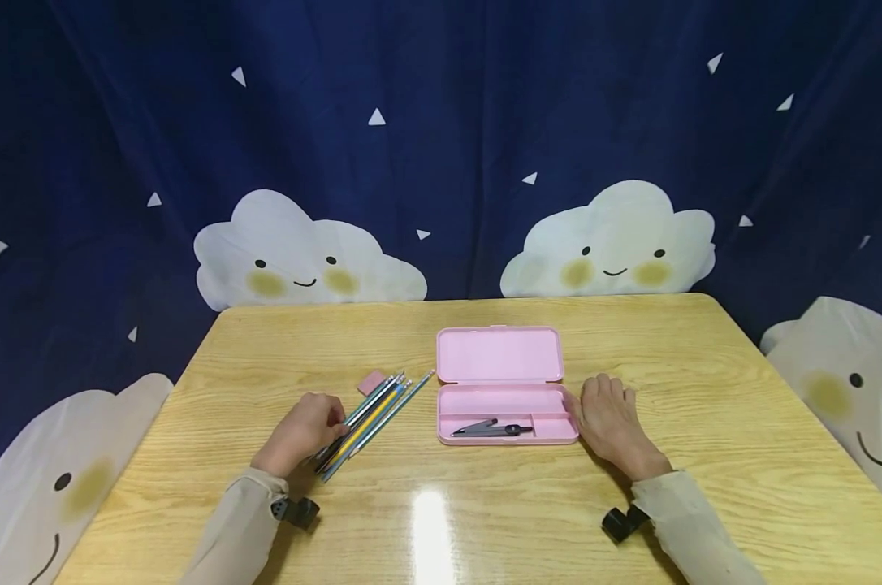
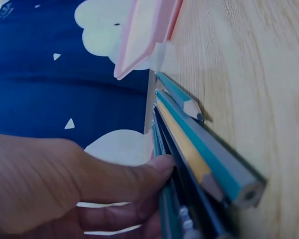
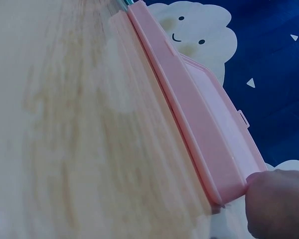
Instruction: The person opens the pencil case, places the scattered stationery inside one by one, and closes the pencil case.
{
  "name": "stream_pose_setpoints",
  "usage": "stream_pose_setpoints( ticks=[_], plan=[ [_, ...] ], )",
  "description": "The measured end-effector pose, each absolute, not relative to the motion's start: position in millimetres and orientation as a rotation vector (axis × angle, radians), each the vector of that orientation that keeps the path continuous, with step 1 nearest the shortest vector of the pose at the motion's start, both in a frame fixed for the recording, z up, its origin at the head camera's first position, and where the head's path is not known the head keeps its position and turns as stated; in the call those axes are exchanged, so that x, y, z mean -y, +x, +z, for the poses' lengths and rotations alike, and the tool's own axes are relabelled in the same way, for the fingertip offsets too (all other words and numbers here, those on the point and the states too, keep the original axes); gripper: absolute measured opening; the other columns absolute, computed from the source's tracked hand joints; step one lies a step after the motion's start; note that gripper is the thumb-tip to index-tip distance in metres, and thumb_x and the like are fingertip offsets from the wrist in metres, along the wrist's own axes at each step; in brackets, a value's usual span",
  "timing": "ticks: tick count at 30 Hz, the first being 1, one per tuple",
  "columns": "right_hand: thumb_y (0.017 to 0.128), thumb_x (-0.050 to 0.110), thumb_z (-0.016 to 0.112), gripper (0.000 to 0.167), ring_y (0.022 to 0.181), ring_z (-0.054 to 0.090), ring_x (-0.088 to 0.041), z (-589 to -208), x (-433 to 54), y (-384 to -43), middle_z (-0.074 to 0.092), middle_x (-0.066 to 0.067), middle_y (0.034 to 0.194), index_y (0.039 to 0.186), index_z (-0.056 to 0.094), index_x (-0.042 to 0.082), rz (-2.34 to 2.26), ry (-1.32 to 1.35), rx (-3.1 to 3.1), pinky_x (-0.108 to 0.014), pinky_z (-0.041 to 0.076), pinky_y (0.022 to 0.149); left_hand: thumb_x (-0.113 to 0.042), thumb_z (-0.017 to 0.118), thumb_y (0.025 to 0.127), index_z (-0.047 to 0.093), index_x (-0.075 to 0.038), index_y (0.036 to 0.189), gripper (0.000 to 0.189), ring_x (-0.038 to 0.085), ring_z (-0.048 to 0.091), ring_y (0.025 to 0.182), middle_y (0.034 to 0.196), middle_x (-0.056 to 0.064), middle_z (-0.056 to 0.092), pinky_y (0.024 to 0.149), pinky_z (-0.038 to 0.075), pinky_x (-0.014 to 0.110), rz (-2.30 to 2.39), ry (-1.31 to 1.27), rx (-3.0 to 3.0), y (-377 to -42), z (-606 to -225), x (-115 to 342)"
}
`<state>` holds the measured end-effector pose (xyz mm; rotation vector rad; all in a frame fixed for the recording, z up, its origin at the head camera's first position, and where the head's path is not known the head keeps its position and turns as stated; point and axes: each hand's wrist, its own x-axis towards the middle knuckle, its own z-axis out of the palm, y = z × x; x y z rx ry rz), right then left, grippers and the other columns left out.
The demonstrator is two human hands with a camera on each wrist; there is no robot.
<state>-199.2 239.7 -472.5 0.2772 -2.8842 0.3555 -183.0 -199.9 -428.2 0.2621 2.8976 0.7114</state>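
Several slim multicoloured pencils [image 1: 371, 421] lie left of the open pink plastic case [image 1: 499, 398], and the left hand [image 1: 308, 429], fingers pinching some, should level their ends while the right hand [image 1: 611, 418], fingers relaxed, steadies the case.

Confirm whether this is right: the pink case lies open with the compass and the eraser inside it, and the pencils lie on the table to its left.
Wrong about the eraser: the head view shows it outside the pink case, on the table beside the pencils. The rest holds: the case lies open with the compass inside, and the pencils lie to its left.
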Motion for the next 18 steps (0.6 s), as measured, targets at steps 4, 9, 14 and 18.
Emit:
stream_pose_setpoints(
  ticks=[4,9,14,18],
  plan=[
    [0.102,0.034,0.043,0.038,0.074,0.033,-0.031,-472.8,-239.7,-199.6,0.035,-0.009,0.077,0.078,0.039,0.004,0.353,0.276,2.88,-0.043,0.024,0.068,-0.005,0.074,0.083,0.065,-0.006,0.076,0.011,0.015,0.049,0.06,0.067,0.001,0.056,0.054,0.041,0.028,0.688,0.224,-2.934,-181.3,-426.4,201.1],
    [0.102,0.034,0.042,0.038,0.073,0.033,-0.03,-471.9,-239.4,-199.2,0.034,-0.009,0.076,0.079,0.039,0.004,0.354,0.277,2.889,-0.042,0.023,0.067,-0.003,0.073,0.082,0.066,-0.005,0.076,0.01,0.014,0.048,0.058,0.065,0.001,0.055,0.053,0.041,0.028,0.665,0.259,-3.007,-181.1,-422.1,200.2],
    [0.102,0.036,0.042,0.039,0.073,0.032,-0.03,-471.0,-240.8,-198.3,0.034,-0.009,0.077,0.079,0.039,0.004,0.365,0.268,2.895,-0.042,0.022,0.067,-0.002,0.074,0.081,0.066,-0.004,0.075,0.01,0.013,0.048,0.059,0.065,0.001,0.057,0.055,0.042,0.029,0.655,0.357,-3.063,-184.4,-415.6,192.3],
    [0.102,0.035,0.043,0.039,0.073,0.032,-0.029,-471.9,-241.1,-198.4,0.034,-0.008,0.076,0.078,0.039,0.005,0.371,0.276,2.891,-0.042,0.022,0.067,-0.003,0.073,0.083,0.065,-0.005,0.075,0.011,0.013,0.047,0.06,0.065,0.0,0.056,0.055,0.042,0.029,0.637,0.405,-3.064,-186.7,-411.8,184.4]
  ],
)
